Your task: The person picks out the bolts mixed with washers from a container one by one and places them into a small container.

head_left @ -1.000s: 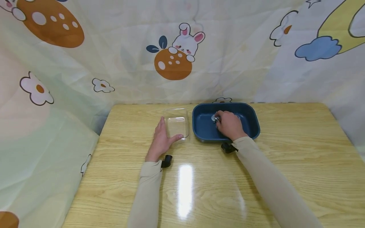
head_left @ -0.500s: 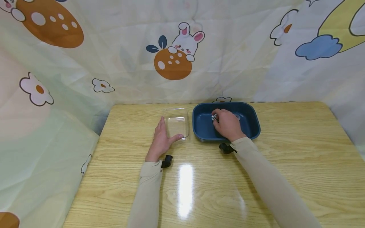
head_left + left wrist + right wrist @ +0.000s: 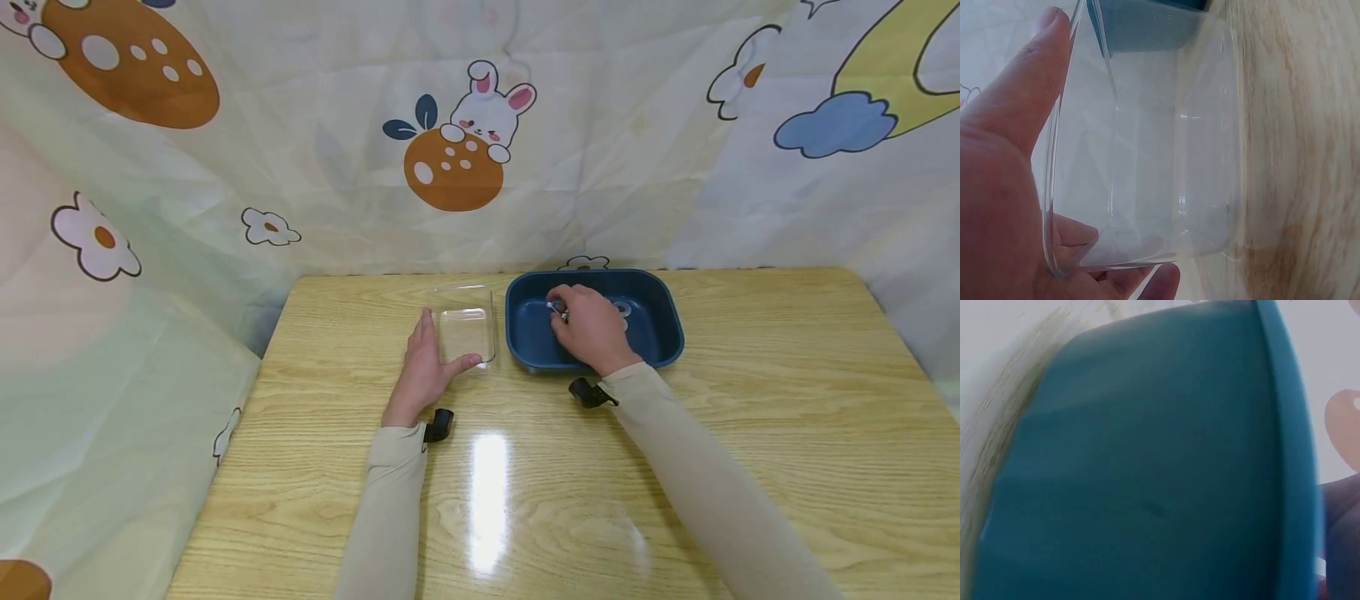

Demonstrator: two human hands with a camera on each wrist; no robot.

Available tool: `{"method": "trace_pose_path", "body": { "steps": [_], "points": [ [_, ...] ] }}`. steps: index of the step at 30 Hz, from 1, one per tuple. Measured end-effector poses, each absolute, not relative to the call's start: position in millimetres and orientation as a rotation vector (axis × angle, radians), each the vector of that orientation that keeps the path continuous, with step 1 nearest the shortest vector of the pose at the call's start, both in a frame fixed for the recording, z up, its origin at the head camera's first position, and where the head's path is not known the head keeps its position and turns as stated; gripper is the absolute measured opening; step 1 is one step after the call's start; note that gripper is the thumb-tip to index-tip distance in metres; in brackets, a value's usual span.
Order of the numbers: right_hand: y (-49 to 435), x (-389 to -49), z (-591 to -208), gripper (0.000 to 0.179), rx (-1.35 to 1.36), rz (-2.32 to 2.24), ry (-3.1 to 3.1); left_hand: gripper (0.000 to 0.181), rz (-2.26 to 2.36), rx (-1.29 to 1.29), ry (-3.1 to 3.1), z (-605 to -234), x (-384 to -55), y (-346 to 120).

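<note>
My left hand (image 3: 422,371) rests at the near left corner of a clear plastic box (image 3: 467,329). Its fingers lie straight along the left side and the thumb along the near rim. The left wrist view shows the thumb over the rim of the box (image 3: 1147,156) and fingertips by its wall. My right hand (image 3: 596,329) reaches into a dark blue tray (image 3: 528,354), pinching a small shiny metal piece (image 3: 555,308) between thumb and fingers. In the right wrist view the outer wall of the tray (image 3: 1147,456) covers most of that hand.
Small pale, ring-like pieces (image 3: 622,309) lie in the tray, right of my right hand. Box and tray stand side by side with a narrow gap, near the back of the wooden table (image 3: 337,500). A printed cloth (image 3: 337,167) hangs behind.
My right hand has shifted left inside the tray with the small metal piece, uncovering ring-like pieces on its right. The left hand and the clear box have stayed in place.
</note>
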State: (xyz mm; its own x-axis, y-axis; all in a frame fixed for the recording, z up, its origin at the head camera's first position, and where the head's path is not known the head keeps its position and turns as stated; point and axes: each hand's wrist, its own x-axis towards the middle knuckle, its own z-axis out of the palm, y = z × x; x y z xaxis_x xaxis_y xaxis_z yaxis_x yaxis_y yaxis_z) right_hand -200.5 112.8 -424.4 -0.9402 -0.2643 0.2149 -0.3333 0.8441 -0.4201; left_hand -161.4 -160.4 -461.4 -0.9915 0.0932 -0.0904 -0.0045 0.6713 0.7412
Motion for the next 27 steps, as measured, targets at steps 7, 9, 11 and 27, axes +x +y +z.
{"method": "trace_pose_path", "body": {
  "steps": [7, 9, 11, 27],
  "points": [
    [106, -198, -419, 0.025, 0.482, 0.720, -2.871, 0.124, 1.227, 0.069, 2.758, -461, -161, -161],
    [104, -197, -418, 0.025, 0.486, 0.724, -2.875, 0.124, 1.225, 0.072, 2.759, -461, -161, -160],
    [102, -197, -417, 0.025, 0.488, 0.726, -2.878, 0.123, 1.224, 0.073, 2.763, -461, -161, -160],
    [86, -191, -418, 0.024, 0.529, 0.742, -2.840, 0.124, 1.225, 0.061, 2.759, -462, -161, -160]
  ]
}}
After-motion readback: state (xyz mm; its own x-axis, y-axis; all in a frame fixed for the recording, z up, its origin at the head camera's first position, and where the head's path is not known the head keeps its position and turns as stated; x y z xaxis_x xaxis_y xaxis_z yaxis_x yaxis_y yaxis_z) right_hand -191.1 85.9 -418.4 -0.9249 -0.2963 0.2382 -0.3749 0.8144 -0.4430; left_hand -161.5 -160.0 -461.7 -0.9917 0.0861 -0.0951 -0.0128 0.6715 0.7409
